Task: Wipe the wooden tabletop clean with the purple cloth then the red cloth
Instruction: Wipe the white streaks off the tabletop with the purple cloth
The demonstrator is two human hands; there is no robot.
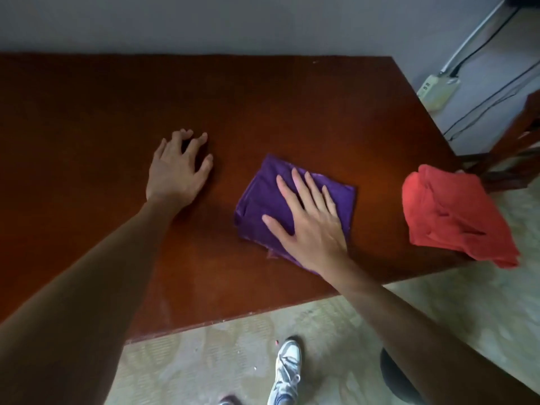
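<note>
A folded purple cloth (263, 197) lies flat on the reddish-brown wooden tabletop (102, 118), right of the middle. My right hand (309, 220) rests palm down on it with fingers spread, covering its near right part. My left hand (178, 165) leans on the bare wood to the left of the cloth, fingers apart and holding nothing. A crumpled red cloth (450, 214) sits at the table's right edge, partly hanging over the corner, about a hand's width right of the purple cloth.
A wall runs along the table's far edge. A power strip (438, 89) with cables hangs on the wall at the right. A dark wooden chair (520, 147) stands beyond the right corner. My shoe (286, 372) is on the patterned floor below the near edge.
</note>
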